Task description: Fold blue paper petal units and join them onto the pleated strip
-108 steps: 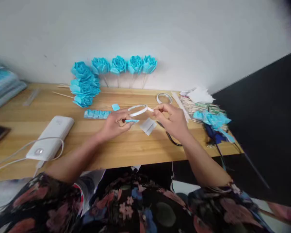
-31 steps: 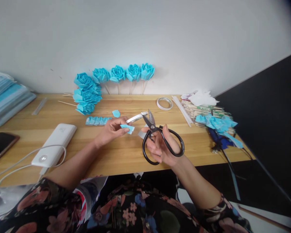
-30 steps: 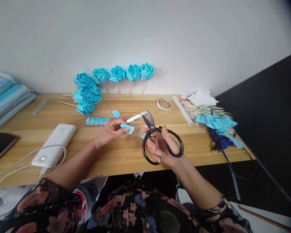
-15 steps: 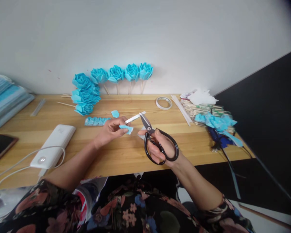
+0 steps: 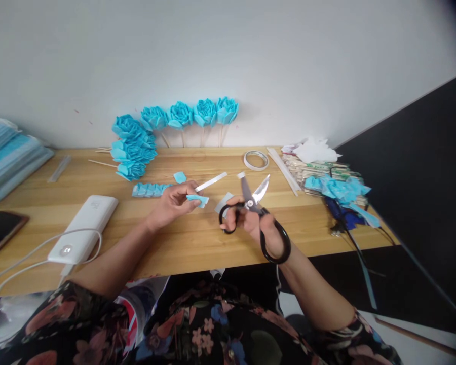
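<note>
Between the fingers of my left hand [image 5: 175, 204] are a small blue petal piece [image 5: 198, 199] and a narrow white strip of tape [image 5: 212, 181] that points up to the right. My right hand [image 5: 253, 223] holds black-handled scissors [image 5: 251, 203] with the blades spread apart. A tiny white snippet [image 5: 240, 175] clings to the tip of the left blade. On the wooden table behind my left hand lie a loose blue petal [image 5: 180, 177] and a row of folded blue pieces [image 5: 150, 190]. A pale scrap [image 5: 224, 202] lies partly hidden behind the scissors.
Blue flowers on sticks [image 5: 180, 114] lean against the wall, more [image 5: 131, 147] lying left. A tape roll [image 5: 256, 160] and stacked sticks with blue scraps [image 5: 338, 188] are to the right. A power bank [image 5: 84, 228], phone [image 5: 2, 230] and face masks [image 5: 11, 157] occupy the left.
The scissors have opened and moved right, away from the white strip, carrying a small snippet on one blade. The strip's end is now free. My left hand has stayed nearly still.
</note>
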Available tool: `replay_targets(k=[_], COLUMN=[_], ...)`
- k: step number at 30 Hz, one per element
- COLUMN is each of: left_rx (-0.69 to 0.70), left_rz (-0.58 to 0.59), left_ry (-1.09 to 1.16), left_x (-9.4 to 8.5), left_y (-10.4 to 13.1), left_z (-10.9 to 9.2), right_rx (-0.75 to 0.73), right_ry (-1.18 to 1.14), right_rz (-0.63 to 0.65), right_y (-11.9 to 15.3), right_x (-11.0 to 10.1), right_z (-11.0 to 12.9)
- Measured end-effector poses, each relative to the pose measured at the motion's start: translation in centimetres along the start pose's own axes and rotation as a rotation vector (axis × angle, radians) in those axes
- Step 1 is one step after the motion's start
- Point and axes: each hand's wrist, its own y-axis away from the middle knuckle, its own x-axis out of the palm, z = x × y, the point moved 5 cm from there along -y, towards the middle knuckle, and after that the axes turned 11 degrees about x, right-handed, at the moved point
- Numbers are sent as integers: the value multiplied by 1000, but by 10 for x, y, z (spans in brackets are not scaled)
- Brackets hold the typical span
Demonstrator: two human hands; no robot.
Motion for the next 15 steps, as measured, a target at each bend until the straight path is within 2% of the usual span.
replay_targets(k=[3,6,8,11,15], left_rx=[41,135,219,318,362], left_rz=[38,117,171,223,247], left_ry=[-70,-208,-311,-426,-485], left_x=[3,8,12,15,17], left_y=[0,-1,0,1,2], left_z=[-3,-9,-13,-17,-19], right_rx=[-52,-166,-235,-335,-477], right_ry=[298,598,740,904,1014], right_rz=[-377,-586,-628,-621,-609], right_y=[-4,-5,-7,-11,-13], right_x=[-22,-26,-22,-15,-12], right_z=[13,29,34,34,31])
